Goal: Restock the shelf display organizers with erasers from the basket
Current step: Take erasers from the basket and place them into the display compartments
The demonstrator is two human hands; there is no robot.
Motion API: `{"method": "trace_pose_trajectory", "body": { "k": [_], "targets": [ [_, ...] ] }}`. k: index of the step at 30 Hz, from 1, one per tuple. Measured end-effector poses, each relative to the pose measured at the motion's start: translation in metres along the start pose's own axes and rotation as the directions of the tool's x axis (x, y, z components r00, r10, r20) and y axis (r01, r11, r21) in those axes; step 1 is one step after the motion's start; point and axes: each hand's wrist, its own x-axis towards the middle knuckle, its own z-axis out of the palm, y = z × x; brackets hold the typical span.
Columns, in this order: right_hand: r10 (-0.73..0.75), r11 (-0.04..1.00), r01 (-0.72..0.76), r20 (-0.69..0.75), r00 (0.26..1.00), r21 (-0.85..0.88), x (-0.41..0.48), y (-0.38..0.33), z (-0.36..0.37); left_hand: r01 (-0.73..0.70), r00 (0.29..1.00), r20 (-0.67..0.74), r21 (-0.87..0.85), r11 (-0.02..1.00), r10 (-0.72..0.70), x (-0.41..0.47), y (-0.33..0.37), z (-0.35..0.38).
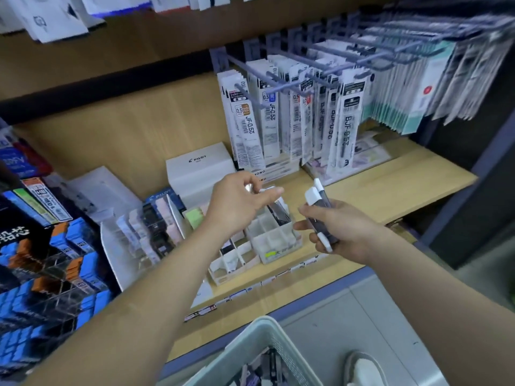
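Erasers (320, 210), dark-sleeved bars with white ends, sit bundled in the right hand (342, 229), which grips them right of centre. The left hand (237, 203) pinches one small blurred piece (266, 190) just above the white plastic compartmented organizer (278, 246). The pale mesh basket (250, 332) is cut off at the frame's bottom edge, its contents indistinct.

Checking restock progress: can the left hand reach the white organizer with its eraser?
Probably yes. The left hand pinches an eraser just above the organizer, whose slots are open-topped; the right hand holds its erasers off to the side.
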Motion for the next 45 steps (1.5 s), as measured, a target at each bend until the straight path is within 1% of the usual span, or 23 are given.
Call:
{"method": "trace_pose_trajectory", "body": {
  "k": [5, 9, 13, 17, 21, 25, 28, 31, 32, 33, 34, 35, 36, 37, 38, 39, 40, 41, 43, 45],
  "targets": [
    [0.0, 0.997, 0.004, -0.053, 0.999, 0.079, 0.008, 0.003, -0.001, 0.024, 0.998, 0.051, -0.021, 0.999, -0.023, 0.007, 0.002, 0.015],
    [0.001, 0.994, 0.008, -0.093, 0.996, 0.105, 0.012, 0.006, -0.002, -0.006, 1.0, 0.002, 0.027, 1.0, 0.006, 0.008, -0.008, 0.021],
    [-0.013, 0.995, 0.025, -0.128, 0.992, 0.095, 0.015, 0.01, -0.003, -0.098, 0.994, -0.025, 0.189, 0.977, 0.104, 0.002, -0.015, 0.027],
    [-0.026, 0.996, 0.039, -0.153, 0.988, 0.082, 0.017, 0.016, 0.001, -0.189, 0.982, 0.027, 0.294, 0.937, 0.189, -0.001, -0.019, 0.034],
    [0.0, 0.995, 0.014, -0.144, 0.99, 0.099, 0.017, 0.018, 0.001, -0.207, 0.978, 0.062, 0.306, 0.929, 0.198, 0.0, -0.024, 0.041],
    [0.021, 0.995, -0.008, -0.135, 0.991, 0.096, 0.018, 0.019, -0.001, -0.287, 0.957, 0.049, 0.309, 0.907, 0.286, 0.002, -0.029, 0.047],
    [0.036, 0.995, -0.025, -0.117, 0.992, 0.096, 0.018, 0.019, -0.001, -0.291, 0.956, 0.069, 0.314, 0.904, 0.284, -0.001, -0.03, 0.05],
    [0.019, 0.997, -0.009, -0.133, 0.991, 0.082, 0.018, 0.017, 0.0, -0.243, 0.97, 0.075, 0.336, 0.91, 0.231, -0.004, -0.023, 0.047],
    [0.0, 0.997, 0.011, -0.151, 0.989, 0.075, 0.017, 0.015, -0.001, -0.204, 0.979, 0.058, 0.298, 0.932, 0.196, -0.006, -0.018, 0.044],
    [-0.022, 0.997, 0.035, -0.167, 0.986, 0.072, 0.017, 0.013, -0.001, -0.137, 0.991, 0.018, 0.166, 0.976, 0.136, -0.006, -0.012, 0.042],
    [-0.039, 0.996, 0.052, -0.166, 0.985, 0.077, 0.015, 0.009, -0.001, -0.025, 1.0, -0.018, -0.085, 0.996, 0.023, -0.007, -0.006, 0.038],
    [-0.049, 0.994, 0.062, -0.137, 0.989, 0.092, 0.013, 0.005, 0.0, 0.101, 0.993, -0.013, -0.4, 0.911, -0.116, -0.007, 0.0, 0.034],
    [-0.053, 0.991, 0.062, -0.078, 0.996, 0.116, 0.01, 0.001, 0.002, 0.199, 0.973, 0.046, -0.662, 0.722, -0.226, -0.007, 0.005, 0.029],
    [-0.056, 0.988, 0.055, 0.005, 0.998, 0.142, 0.005, -0.002, 0.005, 0.256, 0.954, 0.127, -0.82, 0.513, -0.273, -0.008, 0.008, 0.025],
    [-0.058, 0.988, 0.043, 0.095, 0.994, 0.151, 0.001, -0.005, 0.009, 0.291, 0.94, 0.195, -0.885, 0.363, -0.279, -0.008, 0.009, 0.022],
    [-0.06, 0.989, 0.035, 0.172, 0.983, 0.147, -0.002, -0.007, 0.013, 0.321, 0.932, 0.251, -0.906, 0.276, -0.26, -0.01, 0.009, 0.021],
    [-0.066, 0.989, 0.034, 0.225, 0.972, 0.142, -0.005, -0.008, 0.017, 0.334, 0.932, 0.28, -0.911, 0.243, -0.231, -0.011, 0.008, 0.02],
    [-0.074, 0.989, 0.038, 0.25, 0.966, 0.143, -0.007, -0.008, 0.02, 0.33, 0.935, 0.281, -0.915, 0.233, -0.217, -0.012, 0.007, 0.02],
    [-0.085, 0.987, 0.051, 0.226, 0.97, 0.151, -0.006, -0.007, 0.024, 0.301, 0.942, 0.25, -0.924, 0.234, -0.223, -0.014, 0.005, 0.02],
    [-0.086, 0.99, 0.063, 0.194, 0.977, 0.122, -0.006, -0.005, 0.025, 0.268, 0.951, 0.219, -0.937, 0.225, -0.219, -0.017, 0.006, 0.019]
  ]
}}
